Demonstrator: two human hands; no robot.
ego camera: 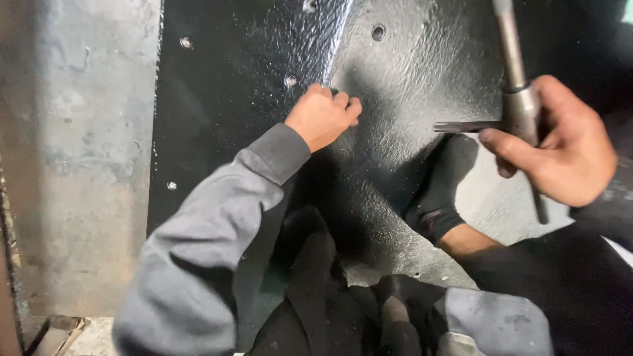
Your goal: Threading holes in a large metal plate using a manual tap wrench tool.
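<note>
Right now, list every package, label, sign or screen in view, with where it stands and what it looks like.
None in view: no package, label, sign or screen.
Glossy black painted metal panel: fills the centre, dotted with small round holes.
Bare left hand: fingers curled against the panel at a hole.
Bare right hand: grips a grey metal T-handle tool.
Black-gloved hand: another person's, flat on the panel.

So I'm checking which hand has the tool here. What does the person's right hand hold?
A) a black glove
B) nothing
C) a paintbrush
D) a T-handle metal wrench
D: the right hand grips a T-handle metal wrench, while the left hand rests bare against the black painted metal plate.
</note>
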